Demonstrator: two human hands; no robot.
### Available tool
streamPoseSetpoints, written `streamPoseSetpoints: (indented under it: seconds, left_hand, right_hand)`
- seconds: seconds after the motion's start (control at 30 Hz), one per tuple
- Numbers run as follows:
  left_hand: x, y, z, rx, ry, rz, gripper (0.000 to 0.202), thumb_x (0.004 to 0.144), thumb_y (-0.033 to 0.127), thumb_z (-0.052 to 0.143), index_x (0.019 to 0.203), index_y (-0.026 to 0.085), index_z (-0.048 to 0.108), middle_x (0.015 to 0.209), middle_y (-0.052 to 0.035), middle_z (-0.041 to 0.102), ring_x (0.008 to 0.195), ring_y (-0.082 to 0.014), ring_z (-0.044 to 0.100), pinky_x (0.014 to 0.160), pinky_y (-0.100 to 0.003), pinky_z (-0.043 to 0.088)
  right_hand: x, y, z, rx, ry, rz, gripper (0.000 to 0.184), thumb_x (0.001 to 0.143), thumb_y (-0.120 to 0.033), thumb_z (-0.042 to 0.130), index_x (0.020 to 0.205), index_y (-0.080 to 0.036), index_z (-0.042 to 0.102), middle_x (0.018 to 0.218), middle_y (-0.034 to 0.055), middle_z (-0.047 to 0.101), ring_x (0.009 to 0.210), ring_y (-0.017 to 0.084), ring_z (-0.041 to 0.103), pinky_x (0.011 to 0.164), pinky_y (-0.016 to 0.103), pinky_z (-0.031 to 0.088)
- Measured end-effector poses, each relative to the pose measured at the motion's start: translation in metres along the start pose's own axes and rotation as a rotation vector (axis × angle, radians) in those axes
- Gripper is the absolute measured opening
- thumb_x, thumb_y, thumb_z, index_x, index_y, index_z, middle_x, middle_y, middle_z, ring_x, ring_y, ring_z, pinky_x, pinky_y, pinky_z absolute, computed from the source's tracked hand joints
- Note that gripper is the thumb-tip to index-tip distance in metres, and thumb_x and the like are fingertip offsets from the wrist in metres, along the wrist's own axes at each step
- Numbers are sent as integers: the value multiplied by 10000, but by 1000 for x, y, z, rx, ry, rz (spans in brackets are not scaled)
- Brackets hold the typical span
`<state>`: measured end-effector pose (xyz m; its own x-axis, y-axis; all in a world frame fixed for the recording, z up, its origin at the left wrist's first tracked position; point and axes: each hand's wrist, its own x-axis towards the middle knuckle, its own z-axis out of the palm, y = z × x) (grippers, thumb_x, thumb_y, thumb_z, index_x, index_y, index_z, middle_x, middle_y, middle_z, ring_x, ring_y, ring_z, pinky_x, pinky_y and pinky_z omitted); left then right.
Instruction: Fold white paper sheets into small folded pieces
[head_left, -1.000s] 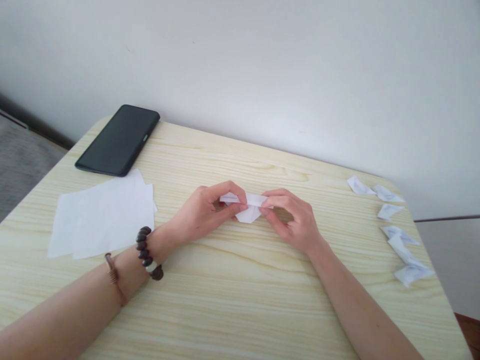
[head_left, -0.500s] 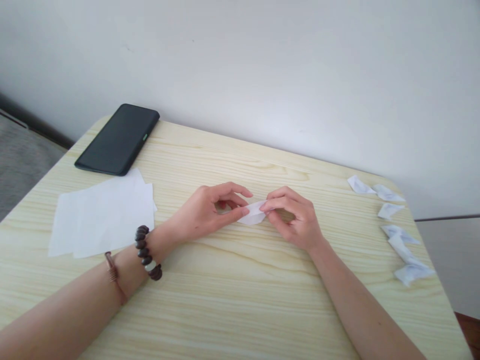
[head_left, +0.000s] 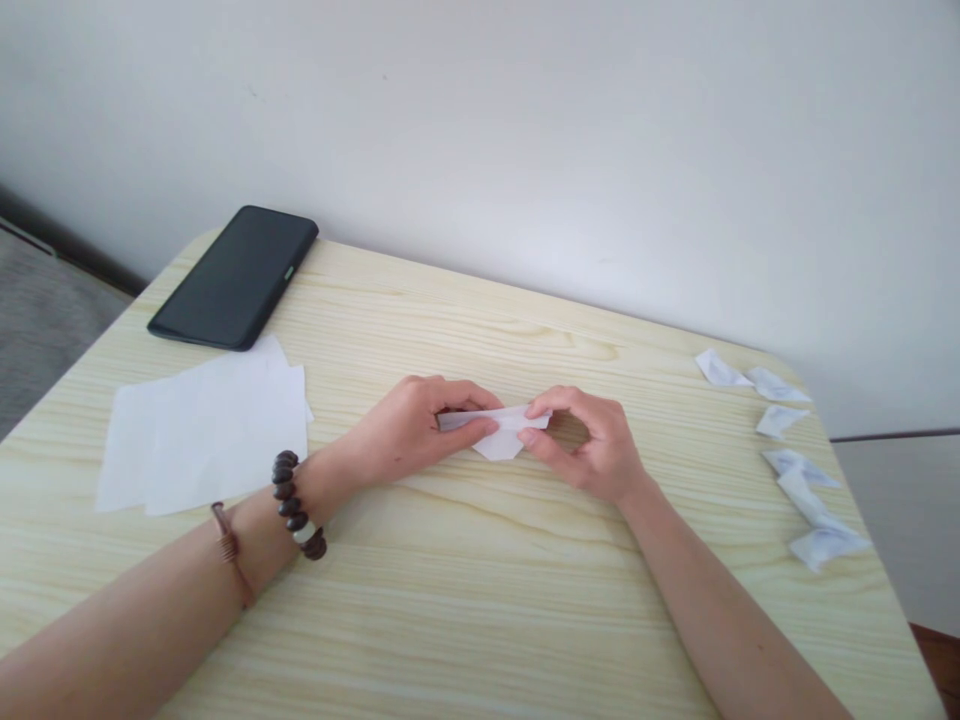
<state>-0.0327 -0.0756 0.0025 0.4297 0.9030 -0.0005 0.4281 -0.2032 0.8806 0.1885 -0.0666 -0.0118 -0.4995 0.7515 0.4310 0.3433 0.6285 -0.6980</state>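
Note:
A small folded piece of white paper [head_left: 501,432] rests low over the middle of the pale wooden table [head_left: 480,600]. My left hand [head_left: 409,428] pinches its left end between thumb and fingers. My right hand [head_left: 592,440] pinches its right end, fingers curled over the top edge. Both hands rest on the tabletop. A bead bracelet [head_left: 298,505] and a thin cord band [head_left: 231,555] sit on my left wrist.
A stack of flat white sheets [head_left: 202,430] lies at the left, with a black phone [head_left: 236,277] behind it near the wall. Several small folded paper pieces [head_left: 795,460] lie along the table's right edge. A white wall rises just behind the table.
The folded paper has been flattened and pulled out longer between the hands. My left fingers have closed down over it, and both hands sit slightly lower on the table.

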Motion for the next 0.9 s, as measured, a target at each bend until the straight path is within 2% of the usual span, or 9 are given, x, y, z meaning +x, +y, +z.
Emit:
streamPoseSetpoints:
  seconds: [0.13,0.3,0.4,0.5,0.73,0.83,0.9]
  left_hand:
    - [1,0,1,16,90,-34,181,824,316,633,917,193,727,769,39,727,622,-90,605,566,-173,424]
    - [1,-1,2,4,172,-65,191,811,337,649,890,189,741,756,32,730,582,-88,570,557,-189,417]
    - [1,-1,2,-8,168,-59,184,813,328,649,875,187,748,769,19,737,623,-105,605,566,-193,430]
    - [0,-2,2,27,149,-3,155,808,291,657,868,184,751,780,9,735,641,-105,618,580,-190,441]
    - [-1,0,4,123,110,190,132,829,244,629,818,167,735,766,-10,710,725,-118,633,655,-204,456]
    - [-1,0,6,155,126,190,137,821,238,619,804,158,729,756,-13,708,712,-121,625,642,-210,450]
    - [0,0,6,153,121,139,147,810,248,616,805,166,738,745,-8,708,676,-115,613,604,-207,437]
  right_hand:
    - [0,2,2,-21,43,119,318,811,-224,672,1114,-219,576,851,-5,706,715,99,660,680,196,513]
    - [1,3,-1,-32,61,193,232,819,-266,672,1040,-204,637,801,0,715,652,102,637,620,204,495]
    - [3,2,-2,-31,-22,136,177,821,-270,666,977,-188,656,840,20,720,706,123,642,641,232,486]
    - [6,1,-2,-33,-75,49,64,845,-231,627,839,-180,665,767,17,708,689,126,625,652,255,464]
    - [8,2,3,-100,-155,-74,57,840,-206,629,798,-180,657,754,10,702,717,139,623,734,304,434]
    - [7,2,3,-115,-162,-84,87,859,-200,596,794,-177,649,748,9,693,715,137,616,732,302,430]
    - [7,1,2,-104,-164,-66,101,863,-190,577,790,-176,645,727,7,679,686,130,602,705,288,430]
